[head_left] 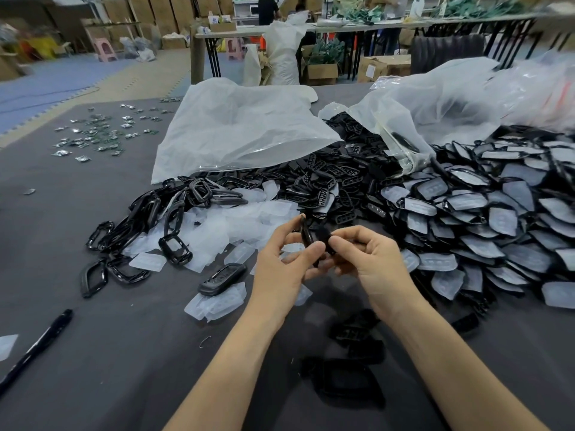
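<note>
Nearest, between the two forearms, a few black parts lie blurred on the grey surface; their number cannot be told. One black pen lies at the left edge.

Above the middle of the surface, both hands meet. The left hand grips one black shell edge-on between thumb and curled fingers. The right hand pinches one small black piece with thumb and forefinger, right against the shell.

Just left of the hands, a single fob case rests on a small stack of clear pads.

Behind these lie four heaps, each too many to count:
- black frames on the left
- translucent pads in the middle
- black button inserts behind them
- padded shells on the right

Two plastic bags lie over the heaps, the left bag and the right bag.

Far left, dozens of small green boards are scattered loosely.

Beyond the surface stand two pink stools, long tables and stacked cardboard boxes.
</note>
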The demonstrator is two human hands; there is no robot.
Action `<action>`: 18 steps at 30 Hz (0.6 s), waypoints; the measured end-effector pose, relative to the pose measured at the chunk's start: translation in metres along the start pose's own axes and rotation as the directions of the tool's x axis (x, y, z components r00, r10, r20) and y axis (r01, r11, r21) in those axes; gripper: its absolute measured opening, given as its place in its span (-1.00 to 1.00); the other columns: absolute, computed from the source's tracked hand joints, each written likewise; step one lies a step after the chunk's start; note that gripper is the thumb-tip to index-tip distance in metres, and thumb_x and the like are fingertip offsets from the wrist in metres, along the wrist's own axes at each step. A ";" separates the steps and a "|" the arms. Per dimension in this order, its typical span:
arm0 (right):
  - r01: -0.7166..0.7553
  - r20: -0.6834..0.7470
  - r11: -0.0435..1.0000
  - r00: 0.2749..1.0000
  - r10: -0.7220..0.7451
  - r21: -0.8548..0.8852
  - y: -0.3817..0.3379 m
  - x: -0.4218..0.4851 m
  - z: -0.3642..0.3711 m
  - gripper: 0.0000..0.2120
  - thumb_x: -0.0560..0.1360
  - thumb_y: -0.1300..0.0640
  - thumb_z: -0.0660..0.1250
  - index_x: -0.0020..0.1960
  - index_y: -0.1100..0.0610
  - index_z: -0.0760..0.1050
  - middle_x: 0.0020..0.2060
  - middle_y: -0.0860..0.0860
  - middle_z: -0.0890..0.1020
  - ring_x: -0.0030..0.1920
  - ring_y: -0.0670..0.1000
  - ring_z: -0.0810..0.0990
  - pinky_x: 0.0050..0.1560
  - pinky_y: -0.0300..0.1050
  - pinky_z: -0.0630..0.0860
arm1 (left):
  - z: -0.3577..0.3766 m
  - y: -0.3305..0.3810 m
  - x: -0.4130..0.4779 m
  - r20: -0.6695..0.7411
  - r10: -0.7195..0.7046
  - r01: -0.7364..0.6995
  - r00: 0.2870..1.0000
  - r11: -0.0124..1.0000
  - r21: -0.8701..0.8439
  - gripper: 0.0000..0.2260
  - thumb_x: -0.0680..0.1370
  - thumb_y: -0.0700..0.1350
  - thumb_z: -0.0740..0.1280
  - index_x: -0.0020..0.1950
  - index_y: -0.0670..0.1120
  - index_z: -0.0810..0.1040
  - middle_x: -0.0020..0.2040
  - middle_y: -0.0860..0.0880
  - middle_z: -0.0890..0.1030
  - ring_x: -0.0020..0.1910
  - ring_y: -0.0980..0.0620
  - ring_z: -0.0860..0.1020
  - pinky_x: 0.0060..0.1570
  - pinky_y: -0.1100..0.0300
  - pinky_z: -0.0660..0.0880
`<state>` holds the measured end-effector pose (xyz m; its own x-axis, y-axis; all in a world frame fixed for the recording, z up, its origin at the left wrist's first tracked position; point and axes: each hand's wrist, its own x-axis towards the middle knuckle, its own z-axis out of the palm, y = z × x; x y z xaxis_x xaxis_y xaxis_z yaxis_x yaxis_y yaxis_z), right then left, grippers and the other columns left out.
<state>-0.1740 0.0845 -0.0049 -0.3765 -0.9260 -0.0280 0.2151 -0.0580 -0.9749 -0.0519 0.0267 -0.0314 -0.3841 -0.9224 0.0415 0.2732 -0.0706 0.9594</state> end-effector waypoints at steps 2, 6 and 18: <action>-0.051 -0.023 0.990 0.998 0.054 0.133 0.000 0.000 0.001 -0.94 0.53 0.34 0.29 -0.11 0.23 0.49 -0.28 0.13 0.70 -0.34 0.01 0.67 -0.35 -0.25 0.56 | 0.000 0.000 -0.001 -0.038 0.054 -0.051 0.998 0.995 0.090 -0.60 0.47 -0.26 0.44 0.20 0.13 0.53 0.08 -0.08 0.52 -0.28 0.05 0.67 -0.25 0.25 0.60; -0.125 -0.006 0.961 0.991 0.131 0.248 -0.001 0.000 0.001 -0.91 0.54 0.33 0.28 -0.13 0.23 0.50 -0.20 0.13 0.70 -0.27 0.04 0.69 -0.30 -0.23 0.60 | -0.001 0.000 -0.001 -0.090 0.106 -0.087 0.990 0.979 0.187 -0.56 0.44 -0.22 0.49 0.17 0.23 0.53 0.09 -0.03 0.52 -0.32 0.07 0.64 -0.21 0.17 0.63; -0.222 0.042 0.904 0.974 0.223 0.364 0.003 0.003 -0.002 -0.90 0.36 0.17 0.37 -0.15 0.17 0.53 -0.15 0.09 0.72 -0.21 -0.02 0.70 -0.30 -0.23 0.58 | 0.000 0.001 -0.003 -0.102 0.215 -0.175 0.971 0.936 0.305 -0.52 0.39 -0.16 0.55 0.24 0.16 0.54 0.06 -0.07 0.50 -0.15 -0.16 0.58 -0.20 0.02 0.64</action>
<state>-0.1764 0.0820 -0.0079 -0.2809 -0.9305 -0.2350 0.6064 0.0177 -0.7949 -0.0505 0.0298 -0.0306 -0.2246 -0.9497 0.2180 0.0543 0.2112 0.9759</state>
